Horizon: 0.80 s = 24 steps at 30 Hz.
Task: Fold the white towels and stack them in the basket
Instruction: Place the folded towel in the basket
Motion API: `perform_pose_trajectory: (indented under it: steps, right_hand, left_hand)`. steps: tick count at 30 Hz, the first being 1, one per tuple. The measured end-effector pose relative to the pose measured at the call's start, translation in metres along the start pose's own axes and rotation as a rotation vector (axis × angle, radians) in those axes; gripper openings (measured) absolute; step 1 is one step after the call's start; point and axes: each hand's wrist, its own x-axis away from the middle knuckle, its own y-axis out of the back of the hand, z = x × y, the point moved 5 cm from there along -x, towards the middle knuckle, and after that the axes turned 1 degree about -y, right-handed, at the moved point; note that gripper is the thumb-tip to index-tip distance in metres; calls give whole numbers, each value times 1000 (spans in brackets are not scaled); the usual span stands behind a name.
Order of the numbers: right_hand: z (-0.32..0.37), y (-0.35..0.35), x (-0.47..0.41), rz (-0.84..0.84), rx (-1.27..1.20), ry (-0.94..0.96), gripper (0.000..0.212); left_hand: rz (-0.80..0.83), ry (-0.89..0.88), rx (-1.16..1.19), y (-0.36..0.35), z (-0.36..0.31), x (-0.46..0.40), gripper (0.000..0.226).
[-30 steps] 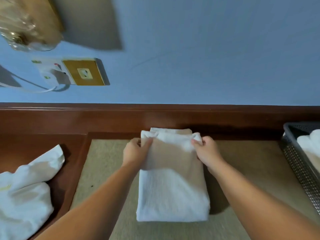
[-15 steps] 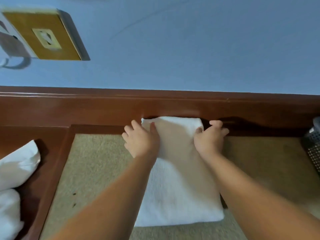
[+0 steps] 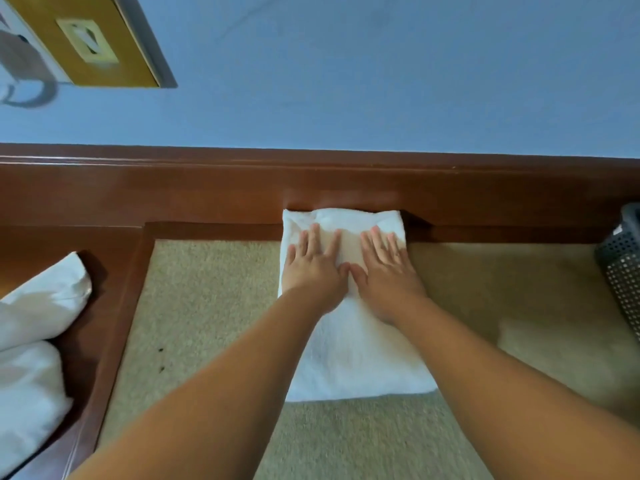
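A folded white towel (image 3: 353,358) lies lengthwise on the beige mat (image 3: 207,306), its far end against the wooden ledge. My left hand (image 3: 313,268) and my right hand (image 3: 386,268) lie flat side by side on the towel's far half, fingers spread, pressing it down and holding nothing. A dark perforated basket (image 3: 623,268) shows only as a corner at the right edge; its inside is out of view.
A heap of unfolded white towels (image 3: 34,341) lies at the left on the brown wooden surface (image 3: 114,289). A raised wooden ledge (image 3: 311,185) runs along the back under a blue wall. A gold socket plate (image 3: 86,39) hangs at the upper left.
My hands carried the towel's near end up and over to the far edge, let go of it, and now lie flat on top. The view has shifted left and closer.
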Motion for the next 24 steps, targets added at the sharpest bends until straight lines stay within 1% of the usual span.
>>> perform_pose_trajectory:
  steps: [2,3,5,7,9,13,15,17,19,21,23,24]
  right_hand:
    - [9,5,26,14,13,-17,67]
    - [15,4,43,-6,6,-7,65]
    - [25,-4,82,-34,-13,27,64]
    - [24,-20,107,-23,-18,37,63]
    - [17,-37,110,-33,-11,29,63]
    - [10,-53,95,-143,-13,33,66]
    - [10,-57,91,-129,-18,39,67]
    - [7,-55,92,-57,-38,55,66]
    - [4,-48,101,6,-50,119,67]
    - [-2,-43,124,-26,-46,186,68]
    - [-11,-47,158,-83,-3,243,68]
    - [-15,-51,176,-99,-2,257,68]
  left_hand:
    - [8,-4,15,4,-8,30,67]
    - [1,-13,39,2,-13,49,67]
    - [-4,-19,63,-10,-17,90,65]
    - [-19,-16,62,-30,-9,115,65]
    - [-53,-17,43,-48,0,118,64]
    - [-97,-28,18,-64,2,98,62]
    - [-94,-35,11,-66,3,98,62]
    - [-53,-61,24,-61,4,101,65]
    - [1,-122,-15,-53,8,111,72]
    - [49,-230,-41,-47,15,130,86]
    - [56,-340,-68,-51,27,157,105]
    - [46,-392,-87,-55,35,169,110]
